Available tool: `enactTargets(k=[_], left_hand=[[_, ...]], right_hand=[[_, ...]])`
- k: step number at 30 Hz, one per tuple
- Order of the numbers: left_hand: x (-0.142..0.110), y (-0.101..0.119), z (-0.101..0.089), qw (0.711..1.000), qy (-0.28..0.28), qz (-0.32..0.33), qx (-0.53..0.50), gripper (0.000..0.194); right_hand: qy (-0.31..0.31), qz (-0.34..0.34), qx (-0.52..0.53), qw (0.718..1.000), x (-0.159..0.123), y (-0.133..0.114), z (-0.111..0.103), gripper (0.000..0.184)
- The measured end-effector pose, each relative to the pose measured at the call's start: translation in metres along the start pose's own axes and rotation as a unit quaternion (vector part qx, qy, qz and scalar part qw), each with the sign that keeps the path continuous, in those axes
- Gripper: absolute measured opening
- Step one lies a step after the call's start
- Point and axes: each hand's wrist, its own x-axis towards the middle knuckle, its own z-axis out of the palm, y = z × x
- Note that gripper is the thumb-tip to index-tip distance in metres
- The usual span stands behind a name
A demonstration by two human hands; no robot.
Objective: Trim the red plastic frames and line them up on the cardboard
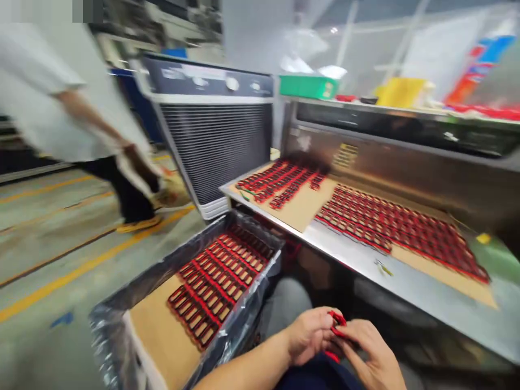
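Observation:
My left hand (pixel 309 335) and my right hand (pixel 371 352) meet above my lap, with fingers closed around a small red and black part (pixel 338 320). Fingers cover much of it, and its exact kind cannot be made out. Another bit of red shows just below, between the hands. To the left, rows of red and black rectangular frames (pixel 213 281) lie on cardboard in a bin (pixel 117 309) lined with dark plastic. More such red and black pieces (pixel 398 227) lie in rows on the metal workbench (pixel 337 246), with a further group (pixel 284 181) at its far left.
Small cutters (pixel 383 267) lie near the bench's front edge. A green box (pixel 306 86) and a yellow item (pixel 402 92) stand on the shelf above. A grey ribbed cooler (pixel 219 135) stands behind the bin. At left, a blurred person (pixel 52 97) walks on the yellow-lined floor.

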Motion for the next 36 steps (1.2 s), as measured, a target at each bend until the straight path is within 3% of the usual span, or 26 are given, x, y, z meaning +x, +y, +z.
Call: enactTargets(k=[4, 7, 10, 13, 20, 27, 31, 36], left_hand=[[-0.008, 0.016, 0.011, 0.998, -0.013, -0.048, -0.028, 0.04], [-0.008, 0.028, 0.021, 0.996, -0.025, -0.055, -0.072, 0.04], [-0.008, 0.034, 0.031, 0.993, -0.066, -0.062, -0.081, 0.041], [-0.01, 0.033, 0.038, 0.991, -0.091, -0.076, -0.065, 0.043], [-0.012, 0.023, 0.032, 0.993, -0.109, -0.05, -0.014, 0.052], [-0.015, 0.022, 0.016, 0.977, -0.119, -0.002, 0.175, 0.066], [-0.014, 0.019, 0.01, 0.939, -0.123, 0.078, 0.31, 0.075], [-0.01, 0.018, 0.004, 0.814, -0.129, 0.233, 0.516, 0.084]], right_hand=[[0.097, 0.148, 0.048, 0.983, -0.014, -0.022, -0.004, 0.012], [0.179, 0.294, 0.143, 0.928, -0.025, -0.029, -0.007, 0.022], [0.218, 0.363, 0.259, 0.868, -0.035, -0.034, -0.01, 0.03], [0.222, 0.367, 0.341, 0.837, -0.036, -0.042, -0.011, 0.028], [0.202, 0.332, 0.413, 0.824, -0.027, -0.049, -0.009, 0.019], [0.165, 0.355, 0.475, 0.788, -0.024, -0.04, -0.003, 0.035], [0.15, 0.406, 0.451, 0.78, -0.019, -0.039, -0.01, 0.04], [0.069, 0.477, 0.367, 0.796, -0.009, -0.041, -0.019, 0.025]])
